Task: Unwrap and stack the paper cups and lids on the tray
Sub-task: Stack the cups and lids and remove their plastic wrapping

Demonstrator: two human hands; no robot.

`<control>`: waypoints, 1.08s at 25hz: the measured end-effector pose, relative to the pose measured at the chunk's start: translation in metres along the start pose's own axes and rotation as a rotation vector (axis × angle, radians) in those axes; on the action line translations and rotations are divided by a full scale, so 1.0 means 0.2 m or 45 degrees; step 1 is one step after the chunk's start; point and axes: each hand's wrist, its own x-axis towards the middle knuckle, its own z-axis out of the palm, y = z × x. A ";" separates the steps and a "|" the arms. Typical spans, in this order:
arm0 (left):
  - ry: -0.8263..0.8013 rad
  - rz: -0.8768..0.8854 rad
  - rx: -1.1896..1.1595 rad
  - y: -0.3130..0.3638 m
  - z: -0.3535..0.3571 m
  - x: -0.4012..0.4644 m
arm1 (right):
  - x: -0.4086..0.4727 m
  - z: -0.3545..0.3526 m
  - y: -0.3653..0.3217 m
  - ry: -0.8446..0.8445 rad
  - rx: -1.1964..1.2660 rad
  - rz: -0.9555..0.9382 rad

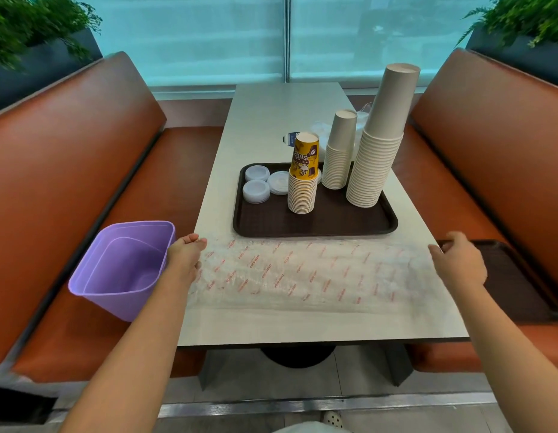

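A clear plastic wrapper [312,270] with red print lies stretched flat across the near half of the table. My left hand [187,250] pinches its left end at the table's left edge. My right hand [458,260] grips its right end at the right edge. Behind it a dark brown tray [315,226] carries three upside-down cup stacks: a tall plain one [376,151], a shorter plain one [338,154] and a yellow printed one [303,176]. Clear lids [262,182] lie in small piles on the tray's left part.
A purple bin [124,267] sits on the left bench seat beside my left hand. A second dark tray [518,285] lies on the right bench. Crumpled plastic and a blue-and-white object [291,139] lie behind the tray. Orange benches flank the table [271,120].
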 end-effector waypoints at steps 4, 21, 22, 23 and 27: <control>0.070 0.101 0.101 -0.04 0.04 -0.02 | -0.22 0.19 -0.19 0.093 -0.094 -0.885; -0.322 0.843 1.886 -0.47 0.21 -0.15 | -0.32 0.50 -0.01 -0.498 -0.454 -0.656; -0.277 0.767 1.865 -0.46 0.19 -0.14 | -0.30 0.48 0.03 -0.486 -0.520 -0.607; -0.231 0.697 1.843 -0.45 0.18 -0.13 | -0.28 0.45 0.06 -0.470 -0.556 -0.557; -0.141 0.509 1.833 -0.39 0.09 -0.10 | -0.20 0.36 0.17 -0.493 -0.610 -0.369</control>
